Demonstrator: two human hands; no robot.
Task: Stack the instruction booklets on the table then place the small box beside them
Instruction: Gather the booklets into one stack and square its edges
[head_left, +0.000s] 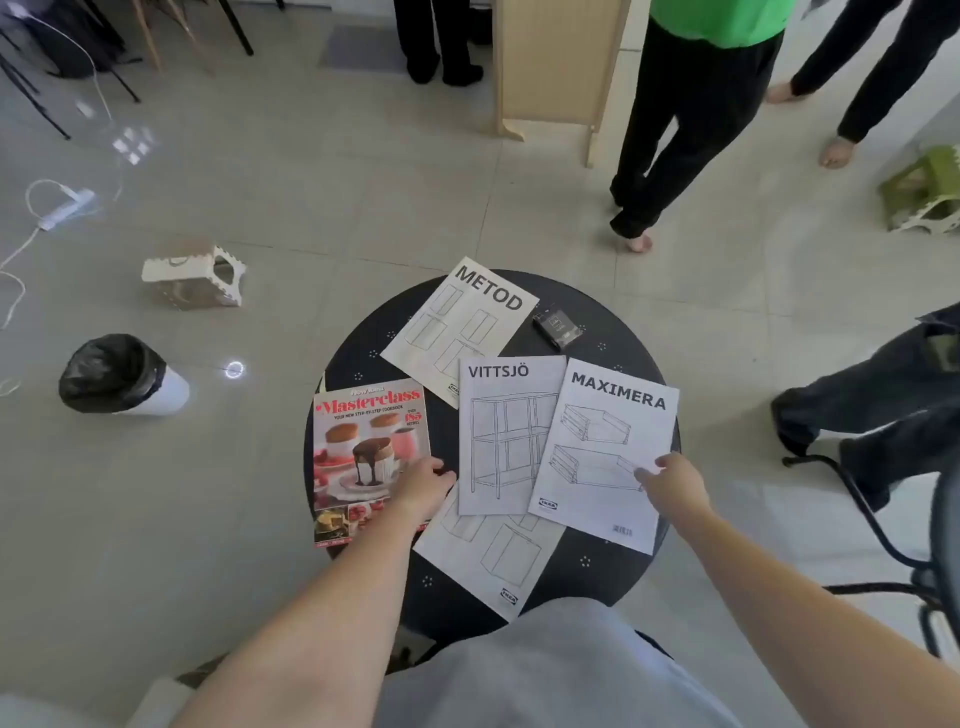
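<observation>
Several booklets lie spread on a round black table (613, 571). A METOD booklet (460, 325) sits at the far side, a VITTSJÖ booklet (506, 431) in the middle, a MAXIMERA booklet (597, 447) on the right, and another white booklet (491, 558) lies partly under them near me. A red Masterclass cookbook (363, 447) is on the left. A small dark box (557, 323) rests at the far right of the table. My left hand (423, 486) rests on the cookbook's right edge. My right hand (672, 480) pinches the MAXIMERA booklet's right edge.
Other people's legs stand beyond the table (675, 130) and at the right (872, 415). A bin with a black bag (117, 376), a small tipped stool (195, 278) and a power strip (65, 208) are on the tiled floor at left. A black chair (924, 545) stands at right.
</observation>
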